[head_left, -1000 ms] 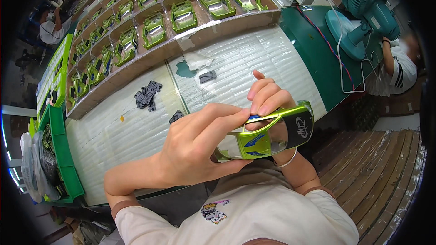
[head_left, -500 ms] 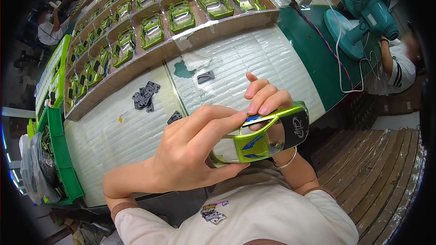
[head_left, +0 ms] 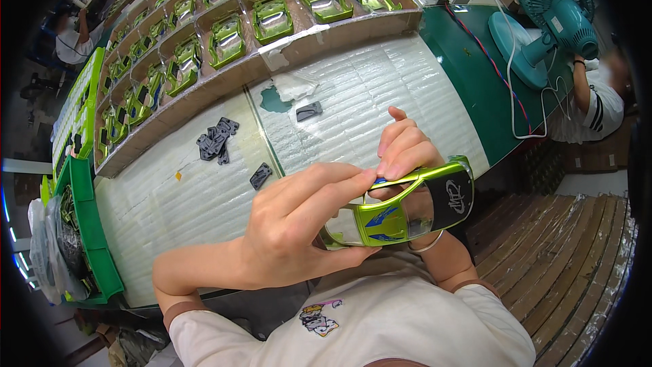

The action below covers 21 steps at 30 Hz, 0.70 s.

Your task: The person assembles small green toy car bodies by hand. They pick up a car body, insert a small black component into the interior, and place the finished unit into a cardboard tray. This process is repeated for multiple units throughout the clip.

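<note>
Between my hands, close to my shirt, is a glossy green toy car body (head_left: 384, 223) with clear windows, a dark end panel and blue markings. My left hand (head_left: 292, 221) grips its left end, thumb underneath and fingers along the top edge. Behind the far side is my right hand (head_left: 409, 148), its fingertips pressed on that edge close to the left fingertips; its thumb is partly hidden by the car body. On the table beyond lie a small dark grey plastic part (head_left: 261, 176), another grey part (head_left: 309, 111) and a pile of grey parts (head_left: 217, 140).
A divided cardboard tray (head_left: 272, 61) of green car bodies spans the back. At left stand a green crate (head_left: 92, 245) and plastic bags (head_left: 49, 251). A teal fan (head_left: 519, 51) with cables sits at the far right, near another person (head_left: 598, 105). Padded white sheeting (head_left: 380, 78) covers the table.
The car body and both hands have shifted slightly right. The grey part by my left hand shows more fully now. Both hands keep their hold.
</note>
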Each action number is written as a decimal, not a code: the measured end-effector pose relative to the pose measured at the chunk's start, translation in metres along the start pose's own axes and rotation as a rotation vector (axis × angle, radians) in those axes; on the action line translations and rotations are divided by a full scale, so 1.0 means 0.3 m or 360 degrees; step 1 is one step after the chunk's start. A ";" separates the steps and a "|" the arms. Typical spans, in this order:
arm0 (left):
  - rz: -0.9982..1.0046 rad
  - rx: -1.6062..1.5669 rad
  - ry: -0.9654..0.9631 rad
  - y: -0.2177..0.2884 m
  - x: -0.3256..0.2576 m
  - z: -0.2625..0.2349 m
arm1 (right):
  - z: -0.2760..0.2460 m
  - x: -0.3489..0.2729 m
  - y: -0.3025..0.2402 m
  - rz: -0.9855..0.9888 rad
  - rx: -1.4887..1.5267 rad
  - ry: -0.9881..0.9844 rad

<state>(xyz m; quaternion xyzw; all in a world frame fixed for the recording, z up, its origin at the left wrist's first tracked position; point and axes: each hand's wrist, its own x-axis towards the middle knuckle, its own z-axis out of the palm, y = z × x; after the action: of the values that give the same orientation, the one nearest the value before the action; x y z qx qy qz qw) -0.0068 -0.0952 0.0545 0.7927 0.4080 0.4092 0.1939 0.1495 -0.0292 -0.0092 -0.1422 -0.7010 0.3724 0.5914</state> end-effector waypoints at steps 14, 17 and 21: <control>-0.0051 -0.0218 -0.0033 -0.004 0.011 -0.014 | 0.011 0.014 0.005 0.0012 0.0237 0.0020; -0.0009 -0.0153 -0.0005 -0.013 0.006 -0.006 | 0.014 0.009 0.015 0.0033 0.0243 0.0033; 0.0035 -0.0148 0.0046 -0.013 0.004 0.003 | 0.001 0.014 0.013 0.0075 0.0281 -0.0078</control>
<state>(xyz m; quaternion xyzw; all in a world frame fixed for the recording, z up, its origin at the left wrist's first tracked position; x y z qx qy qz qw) -0.0075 -0.0921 0.0521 0.7813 0.3825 0.4413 0.2202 0.1473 -0.0240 -0.0089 -0.0969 -0.6761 0.4500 0.5754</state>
